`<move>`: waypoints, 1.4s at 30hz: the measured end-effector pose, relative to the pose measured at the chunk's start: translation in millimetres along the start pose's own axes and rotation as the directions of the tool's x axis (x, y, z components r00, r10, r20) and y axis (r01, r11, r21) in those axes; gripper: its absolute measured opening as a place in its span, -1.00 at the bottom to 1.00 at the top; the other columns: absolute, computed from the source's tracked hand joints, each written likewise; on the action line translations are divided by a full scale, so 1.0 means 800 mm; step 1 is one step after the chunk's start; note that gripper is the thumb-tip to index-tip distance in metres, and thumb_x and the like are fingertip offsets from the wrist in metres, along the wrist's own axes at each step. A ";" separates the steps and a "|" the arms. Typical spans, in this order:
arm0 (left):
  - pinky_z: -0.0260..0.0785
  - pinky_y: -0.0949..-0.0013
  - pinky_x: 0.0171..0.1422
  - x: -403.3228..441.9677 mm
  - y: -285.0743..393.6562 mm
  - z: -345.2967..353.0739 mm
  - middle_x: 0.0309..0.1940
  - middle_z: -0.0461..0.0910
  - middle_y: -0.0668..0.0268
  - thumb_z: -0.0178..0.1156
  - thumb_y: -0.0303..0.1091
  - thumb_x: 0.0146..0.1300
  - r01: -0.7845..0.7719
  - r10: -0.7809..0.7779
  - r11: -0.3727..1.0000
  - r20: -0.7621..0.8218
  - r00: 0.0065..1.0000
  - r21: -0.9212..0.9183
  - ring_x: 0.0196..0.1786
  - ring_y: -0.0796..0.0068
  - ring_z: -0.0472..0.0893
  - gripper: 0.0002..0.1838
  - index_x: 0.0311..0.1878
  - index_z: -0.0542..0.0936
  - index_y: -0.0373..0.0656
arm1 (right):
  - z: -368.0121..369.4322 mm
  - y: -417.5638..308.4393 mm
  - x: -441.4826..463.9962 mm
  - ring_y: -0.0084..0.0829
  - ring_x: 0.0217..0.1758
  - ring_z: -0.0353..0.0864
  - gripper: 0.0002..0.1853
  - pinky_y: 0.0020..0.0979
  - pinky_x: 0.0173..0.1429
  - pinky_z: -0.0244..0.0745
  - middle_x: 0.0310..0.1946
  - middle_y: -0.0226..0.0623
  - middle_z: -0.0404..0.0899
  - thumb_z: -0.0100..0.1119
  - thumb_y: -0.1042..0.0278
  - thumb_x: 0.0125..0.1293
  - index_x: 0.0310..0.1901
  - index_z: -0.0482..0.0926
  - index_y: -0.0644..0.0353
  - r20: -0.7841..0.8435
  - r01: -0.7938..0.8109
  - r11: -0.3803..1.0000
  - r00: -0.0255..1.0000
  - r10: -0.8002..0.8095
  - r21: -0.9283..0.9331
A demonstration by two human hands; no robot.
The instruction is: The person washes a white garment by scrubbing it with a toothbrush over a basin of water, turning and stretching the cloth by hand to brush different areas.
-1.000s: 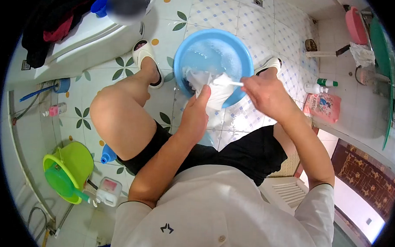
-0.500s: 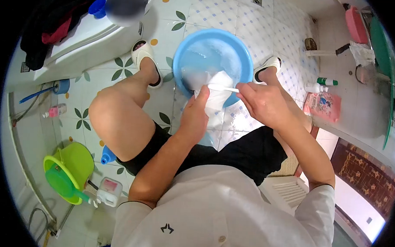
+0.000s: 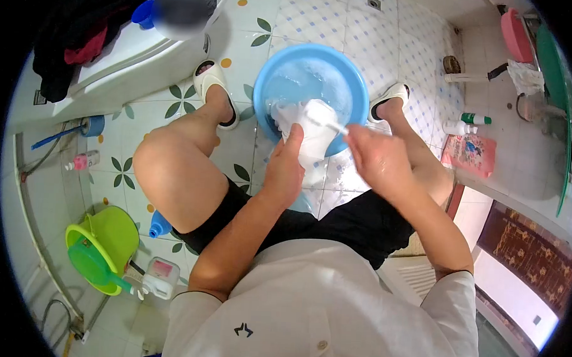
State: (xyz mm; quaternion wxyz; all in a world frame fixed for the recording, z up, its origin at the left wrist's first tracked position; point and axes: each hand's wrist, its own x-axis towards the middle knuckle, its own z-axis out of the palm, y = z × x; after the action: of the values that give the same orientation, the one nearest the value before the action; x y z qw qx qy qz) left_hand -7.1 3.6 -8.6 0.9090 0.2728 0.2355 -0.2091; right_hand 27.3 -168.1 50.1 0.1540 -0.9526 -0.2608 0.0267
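My left hand [image 3: 285, 169] is closed on a piece of wet white cloth [image 3: 316, 138], thumb on top, at the near rim of a light blue basin [image 3: 260, 118]. Part of the cloth hangs into the sudsy water; its exact kind is unclear. In my right hand [image 3: 378, 160] is the handle of a slim white brush [image 3: 329, 122], its head lying against the cloth. The brush head is blurred, so its bristles do not show.
The basin stands on a tiled floor between my feet. To the left are a lime green bucket [image 3: 121, 229] with a green dipper [image 3: 89, 263], a white jug [image 3: 161, 278] and a blue bottle [image 3: 160, 224]. Bottles [image 3: 458, 127] and a pink bag [image 3: 468, 154] lie right; a bathtub [image 3: 145, 60] is upper left.
My right hand has shifted slightly right and down and tilted, turning the brush from nearly level to slanted across the cloth. My left hand keeps its hold.
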 end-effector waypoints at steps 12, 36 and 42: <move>0.12 0.25 0.47 -0.002 0.006 0.012 0.32 0.32 0.13 -0.21 -0.10 0.52 -0.052 0.052 0.999 0.059 0.997 -0.004 0.36 0.31 0.35 -0.45 0.40 0.16 -0.29 | -0.011 -0.002 0.003 -0.02 -0.55 0.55 -0.81 -0.08 -0.47 0.41 -0.62 -0.08 0.49 0.02 0.26 0.40 -0.28 0.44 0.20 0.043 -0.213 0.975 0.977 0.210 0.067; 0.12 0.23 0.47 0.000 0.006 0.004 0.34 0.29 0.11 -0.25 -0.10 0.53 -0.115 0.114 0.993 0.039 0.993 0.007 0.36 0.30 0.35 -0.44 0.42 0.12 -0.30 | -0.019 0.000 0.012 -0.04 -0.32 0.64 -0.80 -0.19 -0.23 0.51 -0.39 0.01 0.61 0.09 0.39 0.34 -0.05 0.54 0.25 -0.044 -0.311 0.902 0.940 0.339 0.298; 0.12 0.24 0.48 0.002 0.003 0.002 0.35 0.28 0.11 -0.25 -0.11 0.53 -0.118 0.118 0.993 0.055 0.991 -0.011 0.38 0.30 0.33 -0.44 0.43 0.10 -0.28 | -0.032 0.013 0.003 -0.16 -0.39 0.61 -0.75 -0.27 -0.25 0.48 -0.44 -0.08 0.59 0.11 0.37 0.35 0.03 0.55 0.18 0.081 -0.461 0.800 0.880 0.468 0.384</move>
State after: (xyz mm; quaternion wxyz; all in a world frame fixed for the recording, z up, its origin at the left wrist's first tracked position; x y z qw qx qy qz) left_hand -3.9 4.5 -7.4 0.9271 0.2766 0.1943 -0.1616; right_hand 37.6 -182.5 71.7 0.3328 -0.9369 -0.0073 0.1066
